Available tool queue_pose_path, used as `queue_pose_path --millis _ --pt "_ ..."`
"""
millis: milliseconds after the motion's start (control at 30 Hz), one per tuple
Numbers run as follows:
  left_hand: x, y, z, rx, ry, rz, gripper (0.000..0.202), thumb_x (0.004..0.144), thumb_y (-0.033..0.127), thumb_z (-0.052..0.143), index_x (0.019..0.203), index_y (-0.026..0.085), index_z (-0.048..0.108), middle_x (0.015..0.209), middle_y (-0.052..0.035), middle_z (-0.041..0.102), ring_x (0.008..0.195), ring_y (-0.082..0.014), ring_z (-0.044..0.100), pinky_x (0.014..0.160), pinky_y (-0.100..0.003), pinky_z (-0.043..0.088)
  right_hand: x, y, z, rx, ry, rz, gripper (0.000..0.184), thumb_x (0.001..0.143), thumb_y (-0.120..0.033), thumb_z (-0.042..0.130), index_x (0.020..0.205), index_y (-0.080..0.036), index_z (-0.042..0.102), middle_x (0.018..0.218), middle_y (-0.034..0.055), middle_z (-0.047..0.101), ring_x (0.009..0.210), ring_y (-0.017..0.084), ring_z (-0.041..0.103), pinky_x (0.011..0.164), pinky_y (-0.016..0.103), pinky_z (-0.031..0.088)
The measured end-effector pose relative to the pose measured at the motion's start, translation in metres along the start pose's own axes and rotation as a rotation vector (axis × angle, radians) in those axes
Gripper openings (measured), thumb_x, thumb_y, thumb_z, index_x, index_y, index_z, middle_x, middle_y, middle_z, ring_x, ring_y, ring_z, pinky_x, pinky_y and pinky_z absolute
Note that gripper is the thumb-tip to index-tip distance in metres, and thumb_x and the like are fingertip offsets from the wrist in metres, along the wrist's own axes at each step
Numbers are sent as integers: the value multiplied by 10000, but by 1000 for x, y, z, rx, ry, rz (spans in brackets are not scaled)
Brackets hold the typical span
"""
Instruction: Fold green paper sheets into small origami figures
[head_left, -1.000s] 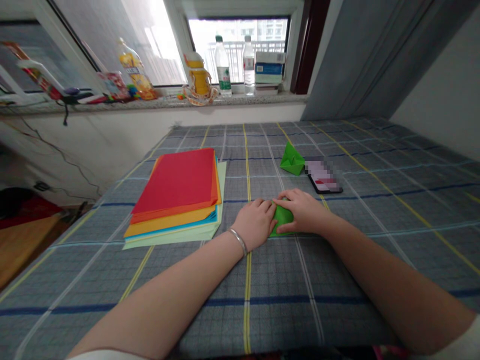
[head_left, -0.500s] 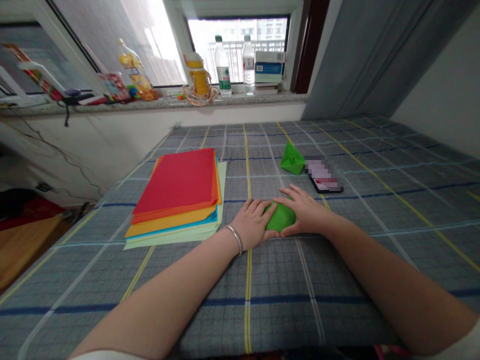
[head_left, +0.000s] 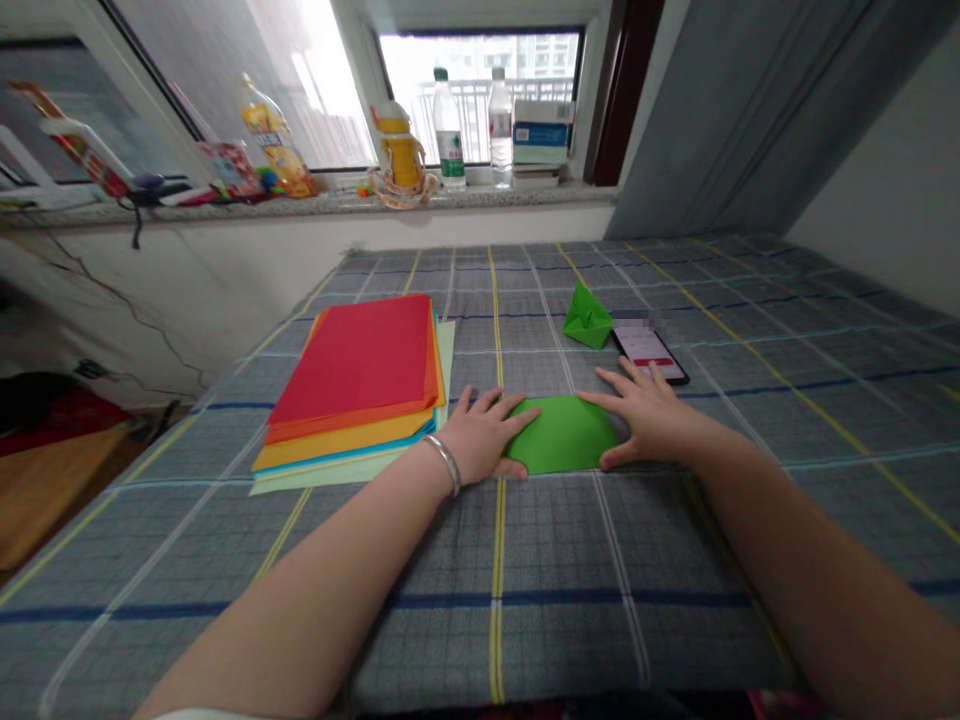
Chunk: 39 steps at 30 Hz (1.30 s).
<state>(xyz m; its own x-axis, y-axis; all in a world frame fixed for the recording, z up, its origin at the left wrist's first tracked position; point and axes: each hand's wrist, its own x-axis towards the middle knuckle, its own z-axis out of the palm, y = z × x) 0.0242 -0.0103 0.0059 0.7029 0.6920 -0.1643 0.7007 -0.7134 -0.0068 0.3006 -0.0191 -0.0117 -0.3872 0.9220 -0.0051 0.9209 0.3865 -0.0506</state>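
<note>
A folded green paper [head_left: 562, 437] lies flat on the grey checked cloth in front of me. My left hand [head_left: 480, 440] rests on its left end with fingers spread, a silver bangle on the wrist. My right hand [head_left: 649, 418] lies flat on its right end, fingers stretched out. Both palms press down, and neither hand grips anything. Behind them stands a finished green paper figure [head_left: 586, 318].
A stack of coloured paper sheets [head_left: 360, 385], red on top, lies to the left. A phone [head_left: 649, 350] sits just beyond my right hand. Bottles [head_left: 448, 130], a yellow flask [head_left: 400, 150] and boxes [head_left: 544, 142] line the windowsill. The cloth's left edge drops to the floor.
My hands were closed together on the green paper; they have slid apart to its ends, and the paper now lies spread flat between them.
</note>
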Motion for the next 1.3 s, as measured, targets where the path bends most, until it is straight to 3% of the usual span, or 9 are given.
queue_pose_path --millis 367,567,733,800,900,967,1067,1167,1300 --pt "-10 -17 -11 21 -105 -47 950 702 629 668 1476 267 251 1545 -152 228 1389 -408 229 1074 -613 209 -4 8 1 37 -46 13 1017 495 -625 792 1400 -308 453 1515 144 317 1403 458 116 1076 660 170" --pt "-9 -11 -11 -21 -130 -61 974 714 587 635 1494 203 196 1563 -186 107 1425 -389 137 1101 -576 192 -6 9 -1 139 5 -127 834 559 -548 795 1323 -329 543 1523 90 317 1418 403 134 1099 607 213" --pt "-5 5 -1 -25 -34 -67 906 817 708 394 1453 72 281 1543 -222 162 1433 -346 151 1125 -559 156 -8 -2 -6 198 34 -209 650 599 -480 800 1206 -316 634 1495 74 372 1409 394 176 1090 605 232" --pt "-4 13 3 26 104 -54 920 793 725 431 1415 52 347 1526 -229 223 1418 -355 193 1129 -559 145 -7 -8 -5 227 74 -267 559 613 -450 799 1135 -300 667 1456 74 429 1399 380 211 1083 595 252" --pt "-2 21 1 76 288 108 742 798 645 534 1323 125 471 1424 -176 433 1329 -330 366 1121 -524 207 -5 -17 -5 277 149 -391 428 644 -396 788 1039 -274 681 1376 69 513 1373 338 276 1079 550 282" --pt "1 24 -3 102 305 256 523 819 529 592 1193 165 558 1249 -122 578 1152 -279 530 1040 -448 354 -3 -24 -6 297 182 -482 364 658 -362 779 991 -259 671 1298 63 571 1314 310 366 1074 520 293" --pt "4 25 -8 133 281 433 231 864 346 576 1023 178 597 987 -60 657 913 -212 607 828 -345 473 -2 -34 -10 332 188 -568 277 696 -304 747 944 -240 641 1093 48 651 1095 239 539 1014 450 352" --pt "6 25 -7 102 316 449 117 879 264 524 923 186 598 874 -37 660 809 -180 610 725 -303 472 -1 -43 -12 370 182 -550 136 736 -230 687 849 -218 612 882 28 646 883 185 575 846 353 425" --pt "7 26 -3 54 379 350 106 864 244 506 900 195 594 853 -19 666 748 -167 616 647 -281 448 0 -48 -10 387 196 -469 72 747 -169 627 776 -205 571 779 10 612 772 164 551 696 288 407"
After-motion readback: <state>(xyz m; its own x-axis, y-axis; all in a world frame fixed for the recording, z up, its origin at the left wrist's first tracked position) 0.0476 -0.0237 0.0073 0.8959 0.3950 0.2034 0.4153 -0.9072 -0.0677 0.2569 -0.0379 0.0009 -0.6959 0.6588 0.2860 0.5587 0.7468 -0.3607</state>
